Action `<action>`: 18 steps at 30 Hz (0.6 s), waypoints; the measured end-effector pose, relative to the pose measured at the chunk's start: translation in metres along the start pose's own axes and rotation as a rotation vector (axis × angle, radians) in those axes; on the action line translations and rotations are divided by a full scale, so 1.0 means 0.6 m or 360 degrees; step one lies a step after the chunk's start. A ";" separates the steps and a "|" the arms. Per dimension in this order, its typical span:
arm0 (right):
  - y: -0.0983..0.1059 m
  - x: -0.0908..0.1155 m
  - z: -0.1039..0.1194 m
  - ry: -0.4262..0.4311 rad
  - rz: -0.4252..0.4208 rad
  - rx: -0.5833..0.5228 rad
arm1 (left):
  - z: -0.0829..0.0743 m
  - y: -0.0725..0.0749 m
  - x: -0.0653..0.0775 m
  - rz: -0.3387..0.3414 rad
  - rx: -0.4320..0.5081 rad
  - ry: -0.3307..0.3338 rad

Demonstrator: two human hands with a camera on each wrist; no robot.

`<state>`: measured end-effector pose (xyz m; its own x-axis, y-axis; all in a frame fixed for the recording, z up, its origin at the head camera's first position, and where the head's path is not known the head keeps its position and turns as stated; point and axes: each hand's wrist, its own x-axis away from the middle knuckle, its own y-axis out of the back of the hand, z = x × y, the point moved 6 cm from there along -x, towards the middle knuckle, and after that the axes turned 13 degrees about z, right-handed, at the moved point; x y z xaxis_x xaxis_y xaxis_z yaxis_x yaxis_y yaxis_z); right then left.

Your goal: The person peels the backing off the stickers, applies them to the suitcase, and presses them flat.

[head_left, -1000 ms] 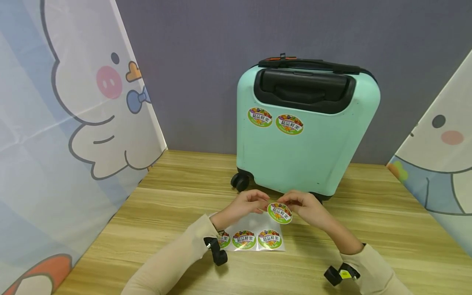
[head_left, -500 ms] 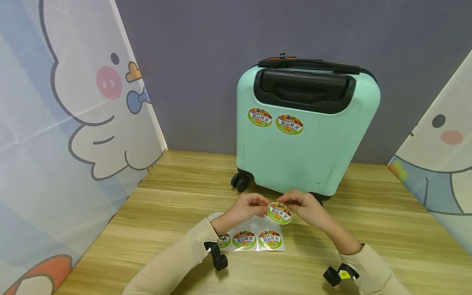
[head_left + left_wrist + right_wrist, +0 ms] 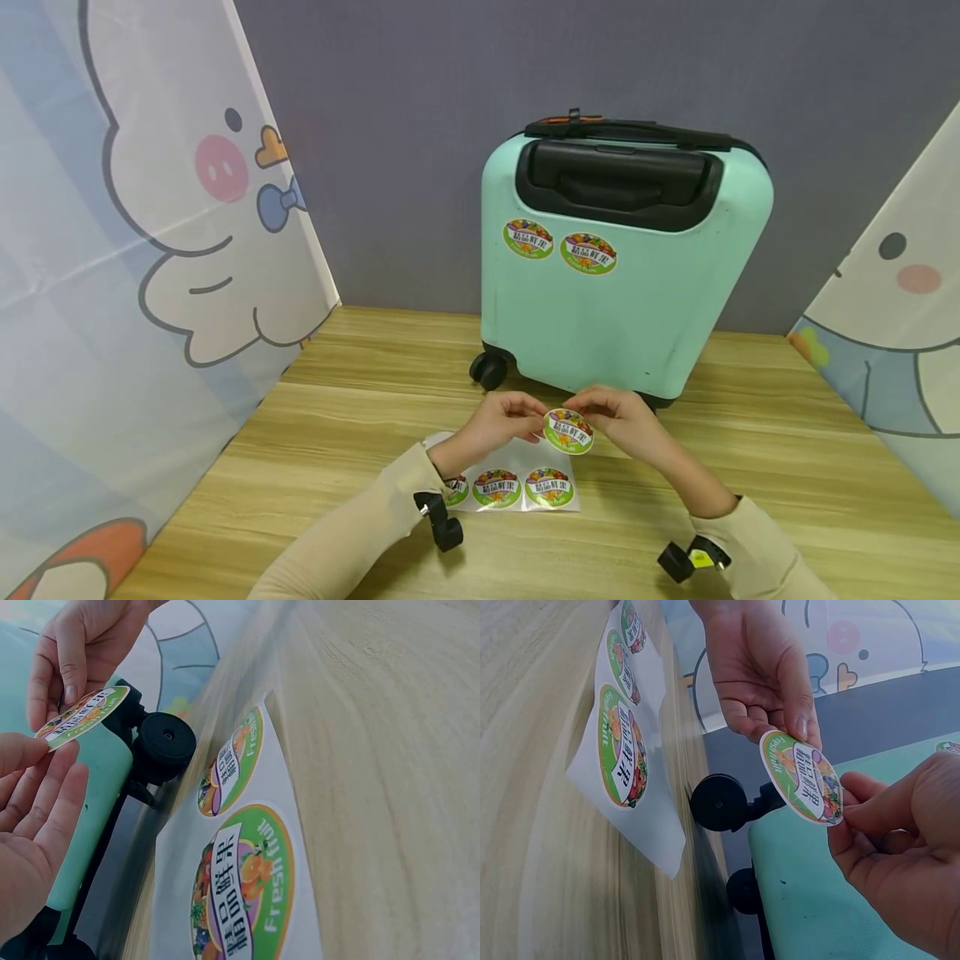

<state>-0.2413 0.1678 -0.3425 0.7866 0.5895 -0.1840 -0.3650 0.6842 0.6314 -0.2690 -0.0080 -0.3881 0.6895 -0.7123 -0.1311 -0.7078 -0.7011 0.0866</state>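
A round fruit sticker [image 3: 567, 431] with a green rim and dark lettering is held up between both hands, in front of the suitcase [image 3: 592, 317]. My left hand [image 3: 498, 429] pinches its left edge between thumb and fingers. At the opposite edge, my right hand [image 3: 622, 423] pinches it too, as the right wrist view shows with the sticker [image 3: 804, 778] between thumb and fingers. Beneath the left hand lies a white sticker sheet [image 3: 517, 454] with several like stickers along its near side; the left forearm covers part of it. The sheet [image 3: 176, 855] curls up slightly at its edge.
The mint-green suitcase stands upright on the wood-grain table [image 3: 360, 358], against a grey partition [image 3: 390, 167]. Two matching stickers [image 3: 588, 253] are on its upper left face. Black wheels [image 3: 489, 370] show at its base. Printed cartoon cloths hang left and right.
My left fingers have moved slightly right and closed onto the sticker's left edge. The sticker has shifted only a little; the right hand, sheet and suitcase stay in place.
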 end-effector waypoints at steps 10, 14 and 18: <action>0.008 0.001 0.006 0.0080 -0.0052 -0.0033 | -0.013 0.003 0.000 -0.0020 0.0042 -0.0067; 0.013 0.000 0.009 0.0065 -0.0068 -0.0008 | -0.017 0.003 0.001 -0.0031 0.0042 -0.0070; 0.019 -0.001 0.018 0.0081 -0.0089 0.0031 | -0.022 0.004 0.000 -0.0060 0.0025 -0.0098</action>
<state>-0.2407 0.1708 -0.3272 0.7788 0.5722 -0.2572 -0.3113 0.7084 0.6334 -0.2689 -0.0101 -0.3748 0.7052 -0.6817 -0.1948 -0.6842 -0.7264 0.0652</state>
